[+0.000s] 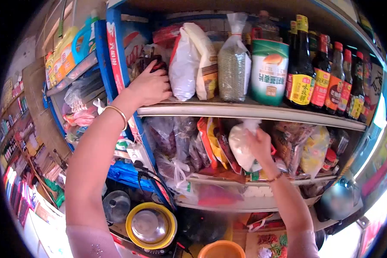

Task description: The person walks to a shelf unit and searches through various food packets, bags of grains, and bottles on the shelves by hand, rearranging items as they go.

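Note:
On the upper shelf, my left hand (149, 86) is closed round a dark item (155, 58), mostly hidden by the fingers, beside a white bag (184, 71). One shelf lower, my right hand (259, 145) pinches the gathered neck of a clear plastic bag with white contents (241, 148). Red and yellow packets (215, 142) lean to the left of that bag, and bags with brown contents (288, 146) sit to its right.
The upper shelf (245, 111) also holds a tied bag of grain (233, 71), a green and white can (268, 71) and several sauce bottles (300, 81). Below are a yellow-rimmed bowl (173, 219), a metal lid and an orange basin (221, 249). A blue post (116, 47) stands left.

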### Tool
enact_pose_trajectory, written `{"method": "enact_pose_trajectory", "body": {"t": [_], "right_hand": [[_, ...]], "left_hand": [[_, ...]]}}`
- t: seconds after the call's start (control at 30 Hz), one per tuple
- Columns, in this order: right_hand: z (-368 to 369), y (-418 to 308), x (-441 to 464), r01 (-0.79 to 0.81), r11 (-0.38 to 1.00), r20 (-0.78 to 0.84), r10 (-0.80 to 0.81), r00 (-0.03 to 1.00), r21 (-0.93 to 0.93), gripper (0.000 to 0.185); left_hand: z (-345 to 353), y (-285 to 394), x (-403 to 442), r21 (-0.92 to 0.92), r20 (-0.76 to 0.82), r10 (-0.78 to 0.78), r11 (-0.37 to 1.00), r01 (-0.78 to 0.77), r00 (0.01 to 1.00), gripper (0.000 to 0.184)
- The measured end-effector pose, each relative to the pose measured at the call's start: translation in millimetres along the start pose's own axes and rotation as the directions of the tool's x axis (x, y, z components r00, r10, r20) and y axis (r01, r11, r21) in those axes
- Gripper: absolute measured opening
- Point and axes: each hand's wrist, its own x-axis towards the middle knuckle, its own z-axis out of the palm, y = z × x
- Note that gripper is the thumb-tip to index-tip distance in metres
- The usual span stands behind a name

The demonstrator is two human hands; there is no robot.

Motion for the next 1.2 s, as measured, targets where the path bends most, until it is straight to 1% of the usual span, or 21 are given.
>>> {"method": "enact_pose_trajectory", "body": {"t": [0.03,0.07,0.13,0.2,0.27,0.33,0.47,0.53,0.6,0.63,0.67,0.73,0.77,0.83,0.93,1.0,1.07,1.1,1.13,1.17,1.2], "right_hand": [[-3,3,-6,-0.106,0.969,-0.021,0.113,0.993,0.225,0.013],[-8,3,-12,-0.199,0.878,-0.017,0.229,0.973,0.435,0.013],[-29,-12,-29,-0.336,0.72,0.056,0.383,0.922,0.608,0.015],[-53,-36,-51,-0.343,0.617,0.032,0.457,0.889,0.709,0.016],[-83,-39,-75,-0.373,0.553,0.028,0.532,0.846,0.745,0.015],[-110,-61,-95,-0.4,0.536,0.037,0.564,0.825,0.744,0.017],[-143,-92,-122,-0.343,0.603,-0.066,0.552,0.831,0.72,0.018],[-150,-105,-128,-0.367,0.63,-0.051,0.544,0.838,0.685,0.018],[-149,-123,-130,-0.352,0.648,-0.085,0.542,0.836,0.676,0.018],[-148,-131,-129,-0.368,0.664,-0.071,0.536,0.841,0.651,0.018],[-147,-138,-128,-0.385,0.679,-0.054,0.53,0.846,0.625,0.018],[-144,-155,-126,-0.383,0.686,-0.044,0.518,0.854,0.619,0.018],[-141,-162,-125,-0.387,0.686,-0.027,0.51,0.86,0.616,0.019],[-131,-178,-116,-0.375,0.674,-0.01,0.493,0.87,0.637,0.019],[-114,-196,-99,-0.341,0.689,0.011,0.435,0.9,0.64,0.02],[-100,-217,-83,-0.29,0.685,0.007,0.383,0.924,0.668,0.022],[-92,-234,-71,-0.283,0.698,0.02,0.359,0.933,0.657,0.023],[-87,-243,-67,-0.276,0.682,0.046,0.336,0.941,0.678,0.023],[-83,-248,-65,-0.27,0.664,0.07,0.312,0.947,0.697,0.023],[-81,-248,-64,-0.285,0.649,0.098,0.309,0.946,0.706,0.023],[-78,-249,-64,-0.28,0.654,0.091,0.308,0.947,0.703,0.023]], "left_hand": [[-2,2,-1,0.025,0.032,-0.015,1.0,0.015,0.999,0.018],[0,0,-4,0.024,0.035,-0.027,0.999,0.026,0.999,0.018],[4,-8,-8,0.071,0.001,-0.026,0.997,0.026,1.0,0.018],[10,-15,-16,0.062,-0.025,-0.041,0.997,0.042,0.999,0.018],[20,-18,-20,0.074,-0.067,-0.061,0.995,0.066,0.996,0.018],[22,-16,-18,0.022,-0.057,-0.079,0.997,0.08,0.995,0.017],[28,-20,-10,-0.114,-0.121,-0.085,0.991,0.072,0.989,0.019],[19,-18,-6,-0.17,-0.156,-0.092,0.983,0.064,0.983,0.021],[-4,-9,4,-0.158,0.077,-0.147,0.975,0.158,0.986,0.027],[-8,-3,9,-0.12,0.082,-0.135,0.982,0.144,0.987,0.034],[-4,-1,17,-0.102,0.144,-0.126,0.985,0.141,0.981,0.037],[7,3,24,-0.209,0.169,-0.133,0.963,0.168,0.977,0.036],[17,4,28,-0.21,0.168,-0.128,0.964,0.162,0.978,0.036],[33,8,28,-0.331,0.067,-0.153,0.929,0.166,0.986,0.036],[38,3,20,-0.416,0.118,-0.141,0.892,0.178,0.983,0.028],[33,-1,17,-0.422,0.088,-0.11,0.896,0.137,0.99,0.028],[6,2,12,-0.572,0.018,-0.448,0.728,0.377,0.894,0.023],[-5,5,7,-0.585,-0.271,-0.516,0.759,0.286,0.812,0.018],[-12,8,8,-0.587,-0.278,-0.514,0.76,0.28,0.812,0.018],[-18,11,12,-0.507,-0.491,-0.333,0.861,0.047,0.805,0.015],[-23,15,16,-0.373,-0.67,-0.132,0.911,-0.177,0.731,0.013]]}}
